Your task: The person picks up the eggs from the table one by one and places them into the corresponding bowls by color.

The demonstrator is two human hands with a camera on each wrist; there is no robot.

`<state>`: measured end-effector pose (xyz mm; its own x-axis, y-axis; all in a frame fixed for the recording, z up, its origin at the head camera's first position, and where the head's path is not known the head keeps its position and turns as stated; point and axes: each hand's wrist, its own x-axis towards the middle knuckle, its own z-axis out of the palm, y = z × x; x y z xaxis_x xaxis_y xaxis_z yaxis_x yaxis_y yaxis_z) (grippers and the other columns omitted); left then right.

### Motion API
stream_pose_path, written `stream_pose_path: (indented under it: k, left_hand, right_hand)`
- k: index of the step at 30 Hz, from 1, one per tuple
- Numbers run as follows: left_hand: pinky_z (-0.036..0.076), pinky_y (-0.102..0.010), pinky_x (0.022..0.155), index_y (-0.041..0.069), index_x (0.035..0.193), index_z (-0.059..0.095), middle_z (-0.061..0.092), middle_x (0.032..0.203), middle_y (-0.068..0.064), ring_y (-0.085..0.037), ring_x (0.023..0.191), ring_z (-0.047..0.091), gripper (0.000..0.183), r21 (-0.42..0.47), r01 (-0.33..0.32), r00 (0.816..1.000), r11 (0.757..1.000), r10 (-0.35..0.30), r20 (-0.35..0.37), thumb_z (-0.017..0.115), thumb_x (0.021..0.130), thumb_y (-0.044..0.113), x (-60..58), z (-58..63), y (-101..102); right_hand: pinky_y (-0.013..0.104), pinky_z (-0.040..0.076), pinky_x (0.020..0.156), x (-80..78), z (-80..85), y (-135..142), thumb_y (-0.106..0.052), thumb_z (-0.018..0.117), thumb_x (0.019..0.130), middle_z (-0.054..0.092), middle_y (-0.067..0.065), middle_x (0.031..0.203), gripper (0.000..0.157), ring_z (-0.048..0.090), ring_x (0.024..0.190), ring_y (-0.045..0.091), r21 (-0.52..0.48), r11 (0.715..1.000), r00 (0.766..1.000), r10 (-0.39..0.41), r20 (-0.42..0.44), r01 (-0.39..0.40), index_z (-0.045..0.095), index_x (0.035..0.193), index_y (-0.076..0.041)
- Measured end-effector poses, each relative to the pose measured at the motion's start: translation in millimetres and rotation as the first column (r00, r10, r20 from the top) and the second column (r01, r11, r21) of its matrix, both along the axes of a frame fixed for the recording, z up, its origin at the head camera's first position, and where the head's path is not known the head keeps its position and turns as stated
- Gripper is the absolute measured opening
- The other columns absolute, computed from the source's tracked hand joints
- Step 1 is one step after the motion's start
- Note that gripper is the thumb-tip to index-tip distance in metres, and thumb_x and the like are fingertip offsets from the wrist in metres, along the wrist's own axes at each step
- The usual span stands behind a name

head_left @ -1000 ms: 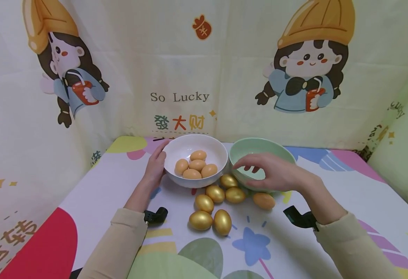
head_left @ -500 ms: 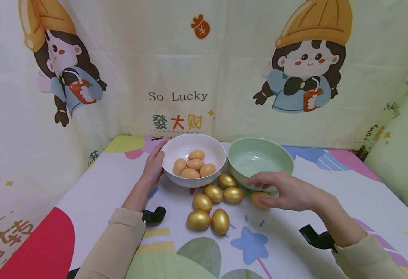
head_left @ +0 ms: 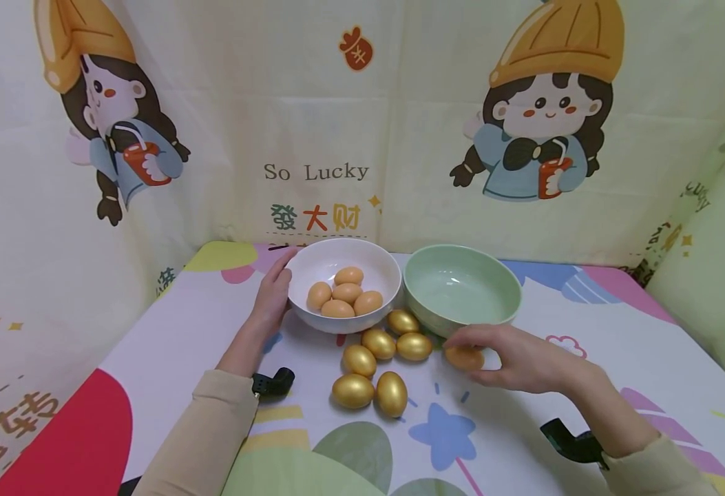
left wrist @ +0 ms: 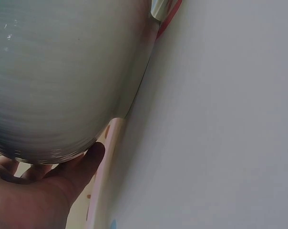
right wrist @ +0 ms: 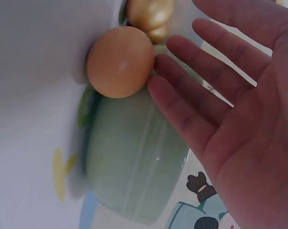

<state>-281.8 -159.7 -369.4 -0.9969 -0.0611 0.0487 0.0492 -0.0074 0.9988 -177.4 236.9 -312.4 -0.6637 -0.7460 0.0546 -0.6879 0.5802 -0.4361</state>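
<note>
My left hand [head_left: 271, 295] holds a white bowl [head_left: 345, 325] at its left side. In the left wrist view, the thumb of that left hand [left wrist: 36, 195] lies along the bowl's outer wall [left wrist: 63, 71] and the other fingers go partly out of sight behind it. Several brown eggs [head_left: 348, 293] lie inside the white bowl. My right hand [head_left: 526, 355] reaches round a single brown egg [head_left: 463, 358] on the table. In the right wrist view, the fingers of my right hand [right wrist: 230, 95] are extended, fingertips right at the egg [right wrist: 120, 62].
A pale green bowl [head_left: 461, 286] stands to the right of the white bowl, just behind the single brown egg. Several golden eggs [head_left: 379, 343] lie in front of the two bowls. The tabletop [head_left: 182, 358] is covered with a patterned cloth, and a printed curtain [head_left: 312, 103] hangs behind it.
My right hand has moved from over the green bowl down toward me to the brown egg. My left hand stays at the white bowl.
</note>
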Motion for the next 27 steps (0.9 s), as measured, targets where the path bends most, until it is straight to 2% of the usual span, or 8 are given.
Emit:
stream_pose_path:
  k: [6,11,17,23,27]
  left_hand:
    - [0.044,-0.044,0.105,0.024,0.159,0.035,0.037,0.159,-0.001,-0.027,0.135,0.047,0.053,0.003,-0.003,1.0,1.0,0.003,0.001,0.033,0.105,0.024,1.3,1.7,-0.6]
    - [0.045,-0.044,0.104,0.025,0.159,0.034,0.036,0.159,0.0,-0.027,0.135,0.046,0.053,-0.006,0.002,1.0,1.0,-0.002,-0.001,0.034,0.106,0.024,0.5,1.6,-0.6]
    - [0.044,-0.045,0.105,0.024,0.159,0.034,0.037,0.159,-0.001,-0.028,0.135,0.046,0.053,-0.01,0.004,1.0,1.0,-0.004,-0.005,0.033,0.106,0.024,-0.4,0.6,-0.6]
    - [0.044,-0.044,0.105,0.024,0.159,0.034,0.037,0.159,-0.001,-0.028,0.135,0.046,0.053,-0.007,0.005,1.0,1.0,-0.005,0.003,0.033,0.106,0.023,-1.0,-0.2,-0.3]
    - [0.044,-0.045,0.105,0.024,0.159,0.034,0.037,0.159,-0.001,-0.028,0.135,0.046,0.053,-0.002,0.004,1.0,1.0,-0.004,0.004,0.033,0.106,0.023,-1.3,-0.6,-0.2]
  right_hand:
    - [0.037,0.051,0.094,1.7,-2.6,1.3,-0.012,0.075,0.091,0.064,-0.01,0.121,0.039,0.059,0.107,0.013,-0.031,0.999,1.0,0.021,0.016,-0.02,0.065,0.128,-0.02]
    - [0.035,0.052,0.088,3.3,-5.1,5.8,-0.01,0.074,0.091,0.066,-0.01,0.116,0.036,0.061,0.102,0.012,-0.073,0.997,0.999,0.034,-0.039,-0.037,0.066,0.126,-0.018]
    - [0.035,0.052,0.088,5.8,-8.7,8.6,-0.008,0.075,0.09,0.065,-0.01,0.117,0.037,0.06,0.101,0.012,-0.06,0.998,0.998,0.005,-0.066,-0.009,0.066,0.124,-0.016]
    - [0.031,0.054,0.084,6.7,-8.9,9.4,-0.008,0.075,0.09,0.067,-0.005,0.118,0.035,0.063,0.102,0.015,-0.135,0.988,0.996,0.059,-0.073,-0.068,0.067,0.124,-0.012]
    - [0.033,0.054,0.086,7.6,-11.3,8.4,-0.011,0.075,0.091,0.066,-0.004,0.12,0.035,0.062,0.105,0.017,-0.103,0.994,0.997,0.038,-0.06,-0.044,0.066,0.125,-0.012]
